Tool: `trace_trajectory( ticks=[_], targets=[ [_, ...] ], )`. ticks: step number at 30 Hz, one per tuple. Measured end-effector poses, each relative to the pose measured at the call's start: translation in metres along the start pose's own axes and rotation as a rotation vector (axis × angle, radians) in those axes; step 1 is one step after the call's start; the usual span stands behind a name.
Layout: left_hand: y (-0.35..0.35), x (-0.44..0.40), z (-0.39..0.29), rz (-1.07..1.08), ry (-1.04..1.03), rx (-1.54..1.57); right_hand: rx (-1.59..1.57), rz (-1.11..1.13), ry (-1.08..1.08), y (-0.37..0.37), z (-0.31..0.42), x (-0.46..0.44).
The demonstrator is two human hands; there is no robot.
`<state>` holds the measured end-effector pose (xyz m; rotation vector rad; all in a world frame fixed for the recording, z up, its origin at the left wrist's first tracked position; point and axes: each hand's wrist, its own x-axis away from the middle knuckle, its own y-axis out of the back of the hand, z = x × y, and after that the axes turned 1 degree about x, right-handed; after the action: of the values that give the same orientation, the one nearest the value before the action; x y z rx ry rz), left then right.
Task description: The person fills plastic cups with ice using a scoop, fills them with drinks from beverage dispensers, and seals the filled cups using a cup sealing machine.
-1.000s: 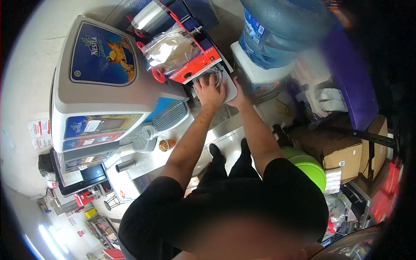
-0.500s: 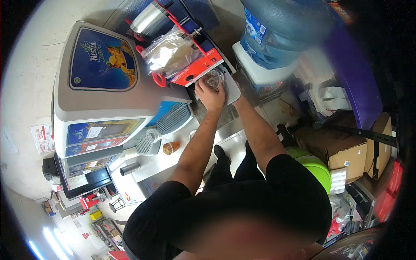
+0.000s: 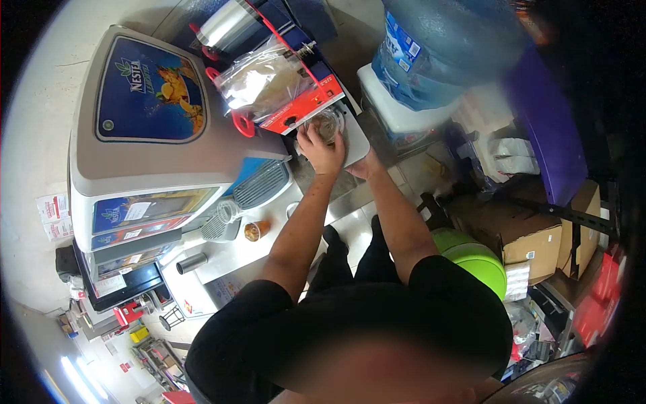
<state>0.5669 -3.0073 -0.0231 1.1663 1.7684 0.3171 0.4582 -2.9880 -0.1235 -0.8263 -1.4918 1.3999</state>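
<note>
My left hand (image 3: 321, 153) has its fingers curled around a clear round plastic cup or lid (image 3: 330, 123), which sits over a white platform (image 3: 356, 138) at the foot of a red machine (image 3: 299, 106). My right hand (image 3: 365, 165) is at the platform's near right edge, its fingers mostly hidden there. A crumpled clear plastic bag (image 3: 262, 84) lies on top of the machine. On the counter to the left stand a plastic cup of amber drink (image 3: 256, 231) and an empty clear cup (image 3: 229, 211).
A Nestea drink dispenser (image 3: 145, 148) rises to the left, its drip tray (image 3: 262, 185) facing the counter. A large blue water bottle (image 3: 431, 64) on a white stand is at upper right. Cardboard boxes (image 3: 531, 236) and a green bin (image 3: 474, 259) are to my right.
The view has shifted slightly, moving most things a little left. My right hand shows more beside the platform's edge. My left hand stays at the clear plastic piece.
</note>
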Motion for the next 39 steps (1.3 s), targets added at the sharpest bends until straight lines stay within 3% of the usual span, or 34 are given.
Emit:
trace_trajectory(
  ticks=[6, 9, 11, 13, 14, 16, 17, 18, 20, 22, 24, 26, 28, 29, 30, 32, 33, 34, 36, 37, 38, 39],
  targets=[
    [0.014, 0.008, -0.016, 0.085, -0.008, -0.076, 0.025, -0.013, -0.027, -0.016, -0.007, 0.023],
    [0.015, 0.003, -0.011, 0.046, 0.061, 0.115, 0.007, -0.047, -0.024, -0.012, -0.01, 0.032],
    [0.026, -0.002, -0.017, 0.014, -0.056, 0.155, 0.018, -0.061, -0.027, 0.005, -0.013, 0.039],
    [0.045, -0.005, -0.024, 0.031, -0.108, 0.215, 0.212, -0.554, 0.159, 0.022, -0.019, 0.052],
    [0.056, -0.007, -0.027, 0.049, -0.165, 0.274, 0.213, -0.556, 0.158, 0.025, -0.017, 0.065],
    [0.088, -0.016, -0.045, 0.089, -0.206, 0.338, 1.218, -0.877, 0.728, 0.001, -0.006, 0.102],
    [0.104, -0.023, -0.056, 0.128, -0.248, 0.403, 1.222, -0.885, 0.724, -0.046, 0.003, 0.119],
    [0.12, -0.031, -0.067, 0.135, -0.242, 0.409, 1.461, -0.621, 0.792, -0.112, 0.014, 0.136],
    [0.152, -0.04, -0.089, 0.375, -0.21, 0.476, 1.682, -0.353, 0.823, -0.147, 0.006, 0.15],
    [0.174, -0.039, -0.107, 0.469, -0.154, 0.519, 1.305, -0.035, 0.524, -0.145, -0.003, 0.148],
    [0.191, -0.039, -0.118, 0.603, -0.338, 0.46, 1.15, -0.059, 0.393, -0.16, -0.013, 0.152],
    [0.212, -0.047, -0.128, 0.634, -0.357, 0.452, 0.997, -0.069, 0.28, -0.178, -0.022, 0.15],
    [0.243, -0.064, -0.142, 0.551, -0.625, 0.096, 1.021, 0.012, 0.708, -0.203, -0.035, 0.145],
    [0.25, -0.065, -0.139, 0.512, -0.652, 0.073, 0.86, 0.059, 0.918, -0.224, -0.042, 0.143],
    [0.258, -0.066, -0.139, 0.508, -0.647, 0.068, 0.86, 0.065, 0.912, -0.241, -0.032, 0.145],
    [0.275, -0.066, -0.14, 0.379, -0.715, -0.032, 1.583, 0.138, 1.31, -0.269, -0.006, 0.152],
    [0.28, -0.064, -0.138, 0.334, -0.709, -0.023, 1.779, 0.159, 1.304, -0.291, 0.005, 0.163],
    [0.286, -0.063, -0.137, 0.325, -0.697, -0.035, 1.775, 0.18, 1.296, -0.309, 0.01, 0.173],
    [0.3, -0.061, -0.14, 0.381, -0.587, -0.013, 2.214, 0.086, 0.956, -0.342, 0.008, 0.196],
    [0.305, -0.064, -0.142, 0.398, -0.572, 0.068, 2.208, 0.034, 0.716, -0.356, 0.004, 0.207],
    [0.307, -0.063, -0.139, 0.392, -0.556, 0.06, 2.21, 0.055, 0.705, -0.355, 0.0, 0.21],
    [0.309, -0.061, -0.135, 0.526, -0.481, 0.154, 2.036, 0.081, 0.483, -0.35, -0.006, 0.214]
  ],
)
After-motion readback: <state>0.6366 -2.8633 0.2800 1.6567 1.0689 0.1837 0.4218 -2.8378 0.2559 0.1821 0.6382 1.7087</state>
